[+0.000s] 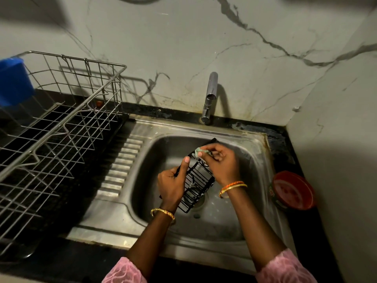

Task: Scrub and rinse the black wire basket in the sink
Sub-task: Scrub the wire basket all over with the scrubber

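Black wire basket (pixel 195 180) is up in the air over the steel sink (pixel 234 221), tilted, and we see it from the 1 head camera. Our left hand (pixel 171 184) has its fingers curled tight round the near side of the basket, with the thumb up along a wire. Our right hand (pixel 220 162) pinches a small pale green scrubber (pixel 199 150) and presses it on the far top edge of the basket. We think the scrubbing step is going on now. No water seems to run from the tap (pixel 211 94), so the rinse is not done yet. Next we would need to rub the other wires too, turn the basket to reach each side, then hold it under running water. The sink bowl looks wet, with only its drain in it. The big silver dish rack (pixel 67 127) on the left looks bare. A blue tub (pixel 14 80) hangs on its far corner; we cannot see inside. A red round tub (pixel 292 190) sits right of the sink.
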A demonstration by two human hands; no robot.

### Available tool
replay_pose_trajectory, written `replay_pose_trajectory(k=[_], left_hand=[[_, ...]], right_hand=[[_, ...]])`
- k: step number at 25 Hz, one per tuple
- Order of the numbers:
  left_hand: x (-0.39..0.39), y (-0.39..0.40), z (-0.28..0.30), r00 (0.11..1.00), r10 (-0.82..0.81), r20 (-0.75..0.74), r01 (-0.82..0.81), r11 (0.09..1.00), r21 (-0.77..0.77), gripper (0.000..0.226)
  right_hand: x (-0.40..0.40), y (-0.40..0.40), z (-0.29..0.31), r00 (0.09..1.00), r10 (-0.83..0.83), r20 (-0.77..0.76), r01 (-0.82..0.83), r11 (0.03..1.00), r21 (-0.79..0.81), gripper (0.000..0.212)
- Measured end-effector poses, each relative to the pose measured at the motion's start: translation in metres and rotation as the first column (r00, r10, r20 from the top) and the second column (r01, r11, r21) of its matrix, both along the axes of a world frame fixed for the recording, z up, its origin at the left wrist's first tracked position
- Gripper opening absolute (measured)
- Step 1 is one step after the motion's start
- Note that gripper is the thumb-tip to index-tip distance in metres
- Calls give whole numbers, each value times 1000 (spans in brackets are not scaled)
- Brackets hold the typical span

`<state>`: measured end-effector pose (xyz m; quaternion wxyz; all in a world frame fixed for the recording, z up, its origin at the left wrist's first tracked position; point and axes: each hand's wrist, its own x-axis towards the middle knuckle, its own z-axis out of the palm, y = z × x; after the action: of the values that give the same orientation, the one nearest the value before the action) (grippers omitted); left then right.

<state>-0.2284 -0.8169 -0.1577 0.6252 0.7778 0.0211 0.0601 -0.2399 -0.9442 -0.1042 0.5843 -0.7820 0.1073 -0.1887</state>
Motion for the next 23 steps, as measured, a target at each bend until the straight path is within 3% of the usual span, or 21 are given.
replay_pose_trajectory(k=[3, 8, 11, 15, 18, 20, 23], left_hand=[[1, -1, -3, 1000, 26, -6, -26, 1000, -4, 72], [1, 5, -10, 999, 47, -18, -47, 998, 34, 76], [-3, 8, -13, 999, 49, -10, -48, 995, 92, 72], [-7, 3, -8, 998, -25, 51, 16, 986, 168, 73], [-11, -6, -2, 999, 24, 30, -29, 988, 150, 74], [-10, -6, -5, 998, 62, 3, -62, 994, 86, 74], [-7, -2, -12, 997, 76, 7, -76, 995, 71, 75]], right_hand=[[11, 0, -1, 998, 64, -16, -65, 998, -19, 9], [-35, -23, -19, 991, 61, -120, -79, 985, -153, 9], [-55, -28, -17, 980, 89, -175, -111, 987, -118, 7], [-33, -16, -5, 998, 55, -33, -56, 998, -37, 12], [-20, -1, 6, 989, 137, 62, -132, 988, -74, 12], [-18, -2, 1, 987, 155, 48, -149, 982, -120, 12], [-2, -21, -13, 997, 67, -46, -68, 998, -15, 12]])
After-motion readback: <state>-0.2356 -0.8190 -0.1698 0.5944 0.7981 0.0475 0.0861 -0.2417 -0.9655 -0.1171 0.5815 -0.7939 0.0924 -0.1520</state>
